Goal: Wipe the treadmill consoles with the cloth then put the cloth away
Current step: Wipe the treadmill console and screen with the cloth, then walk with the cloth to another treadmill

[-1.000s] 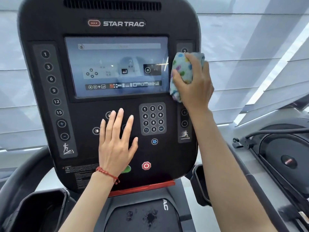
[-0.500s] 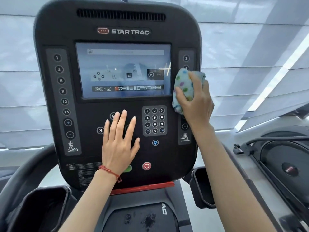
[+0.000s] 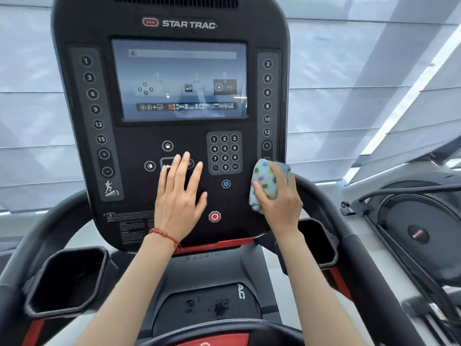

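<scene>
A black Star Trac treadmill console fills the middle of the view, with a lit screen and a number keypad. My right hand is shut on a bunched pale-blue cloth with coloured dots, pressed against the console's lower right edge below the right column of buttons. My left hand lies flat and open on the lower centre of the console, covering some buttons, with a red string bracelet at the wrist. A red stop button shows between my hands.
Black cup holders sit at the lower left and right of the console, with curved handrails on both sides. Another treadmill stands at the right. White window blinds hang behind.
My right hand has slid the cloth down the console's right button column, from beside the screen to the lower right edge. My left hand stays flat on the console.
</scene>
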Demonstrator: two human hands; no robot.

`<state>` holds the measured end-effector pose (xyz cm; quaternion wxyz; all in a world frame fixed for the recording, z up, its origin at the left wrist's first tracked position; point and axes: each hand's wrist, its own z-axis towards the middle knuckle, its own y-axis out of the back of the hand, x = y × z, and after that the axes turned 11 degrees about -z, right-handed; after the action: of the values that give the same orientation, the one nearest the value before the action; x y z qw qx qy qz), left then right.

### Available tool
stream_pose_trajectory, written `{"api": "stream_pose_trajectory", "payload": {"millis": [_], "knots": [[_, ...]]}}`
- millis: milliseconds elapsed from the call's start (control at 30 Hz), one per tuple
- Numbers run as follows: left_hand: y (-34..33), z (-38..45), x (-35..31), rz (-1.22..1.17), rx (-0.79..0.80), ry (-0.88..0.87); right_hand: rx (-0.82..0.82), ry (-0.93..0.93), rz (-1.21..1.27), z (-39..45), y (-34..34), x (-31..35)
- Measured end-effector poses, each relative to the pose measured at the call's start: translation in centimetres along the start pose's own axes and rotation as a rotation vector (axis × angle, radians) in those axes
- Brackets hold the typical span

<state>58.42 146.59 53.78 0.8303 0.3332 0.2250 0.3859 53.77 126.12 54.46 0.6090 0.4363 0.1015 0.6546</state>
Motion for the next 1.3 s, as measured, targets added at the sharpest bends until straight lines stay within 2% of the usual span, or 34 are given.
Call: {"api": "stream_pose_trajectory", "payload": {"millis": [100, 167, 467, 667, 1000, 1300], "knots": [[0.3, -0.7, -0.4, -0.037, 0.02, -0.015, 0.114, -0.112, 0.067, -1.1, 1.0, 0.3], [0.5, -1.2, -0.4, -0.07, 0.034, -0.026, 0.126, -0.182, 0.086, -2.2, 1.7, 0.4], [0.2, -2.6, -1.2, -0.271, 0.146, -0.185, -0.006, -0.472, 0.116, -7.7, 5.0, 1.1], [-0.5, -3.4, -4.5, -0.411, 0.207, -0.345, -0.142, -0.639, 0.072, -12.4, 8.7, 0.2], [1.0, -7.1, -17.2, -0.632, 0.312, -0.65, -0.367, -0.847, -0.089, -22.7, 19.6, -3.4], [4.6, -15.3, -31.7, -0.776, 0.432, -0.868, -0.532, -1.024, -0.188, -34.4, 30.5, -7.2]]}}
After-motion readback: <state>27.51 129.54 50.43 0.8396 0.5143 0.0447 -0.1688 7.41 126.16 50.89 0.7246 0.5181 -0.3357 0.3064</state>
